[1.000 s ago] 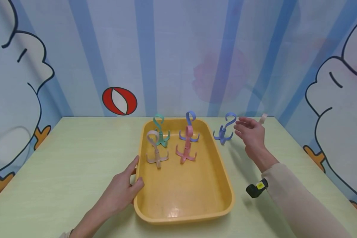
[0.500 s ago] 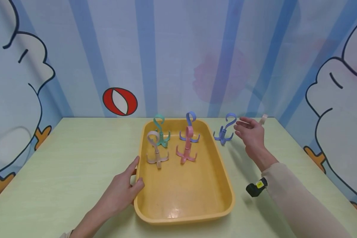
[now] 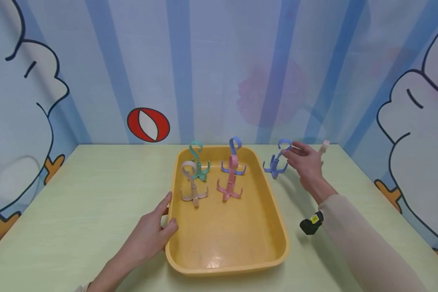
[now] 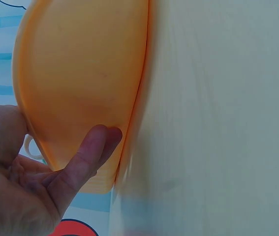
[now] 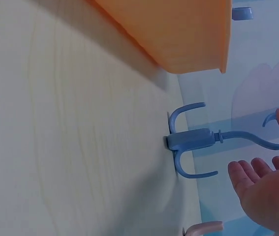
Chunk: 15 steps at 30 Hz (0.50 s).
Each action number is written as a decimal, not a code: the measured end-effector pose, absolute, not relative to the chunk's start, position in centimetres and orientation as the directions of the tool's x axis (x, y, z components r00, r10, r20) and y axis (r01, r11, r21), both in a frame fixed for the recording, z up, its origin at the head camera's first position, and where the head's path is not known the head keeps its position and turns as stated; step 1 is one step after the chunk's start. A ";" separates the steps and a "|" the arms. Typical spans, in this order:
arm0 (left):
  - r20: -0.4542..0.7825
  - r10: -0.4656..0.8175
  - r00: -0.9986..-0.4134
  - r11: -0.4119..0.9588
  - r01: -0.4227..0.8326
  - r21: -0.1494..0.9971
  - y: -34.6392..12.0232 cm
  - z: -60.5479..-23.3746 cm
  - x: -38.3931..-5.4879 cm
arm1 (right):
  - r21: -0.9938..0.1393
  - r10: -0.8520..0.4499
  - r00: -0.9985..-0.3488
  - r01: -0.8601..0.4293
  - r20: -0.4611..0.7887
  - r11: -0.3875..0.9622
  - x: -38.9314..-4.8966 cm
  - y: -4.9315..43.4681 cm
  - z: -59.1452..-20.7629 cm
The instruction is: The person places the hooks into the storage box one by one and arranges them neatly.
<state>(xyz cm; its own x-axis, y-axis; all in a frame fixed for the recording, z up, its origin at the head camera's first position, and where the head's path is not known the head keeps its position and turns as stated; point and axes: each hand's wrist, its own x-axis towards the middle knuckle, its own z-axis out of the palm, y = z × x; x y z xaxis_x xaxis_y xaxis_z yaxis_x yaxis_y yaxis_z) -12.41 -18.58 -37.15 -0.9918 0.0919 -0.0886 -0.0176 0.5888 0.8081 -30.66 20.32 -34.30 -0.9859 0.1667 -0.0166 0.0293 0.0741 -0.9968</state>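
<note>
My left hand [image 3: 151, 231] holds the left wall of a yellow tray [image 3: 226, 265], thumb over the rim and fingers against the outside, as the left wrist view [image 4: 80, 167] shows too. To the tray's right a blue multi-prong hook [image 3: 274, 167] stands upright on the table, its curved top uppermost. My right hand [image 3: 306, 164] is at that curved top with fingers apart; in the right wrist view the thumb overlaps the end of the curve, and whether it touches is unclear. A pale pink hook [image 3: 324, 146] is mostly hidden behind the right hand.
Inside the tray stand a green hook [image 3: 199, 170], a beige hook [image 3: 194, 194], a pink hook [image 3: 230, 188] and a second blue hook [image 3: 235, 142]. Behind the pale green table [image 3: 113, 182] hangs a printed backdrop [image 3: 219, 73]. A black wrist camera [image 3: 311, 224] sits on the right sleeve.
My right hand has shifted slightly left, to the curved top of the blue hook beside the tray. The left hand stays on the tray; the hooks stand as before.
</note>
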 end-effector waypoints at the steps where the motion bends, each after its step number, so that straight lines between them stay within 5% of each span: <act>1: -0.088 0.092 -0.992 0.588 -0.017 0.809 -18.6 -37.1 -12.4 | -0.997 0.156 -0.988 0.030 -0.018 0.075 -30.8 20.4 -34.4; 15: -0.082 0.088 -0.993 0.583 -0.015 0.812 -18.5 -37.0 -12.3 | -0.999 0.115 -0.993 0.039 -0.037 0.017 -32.5 20.5 -34.9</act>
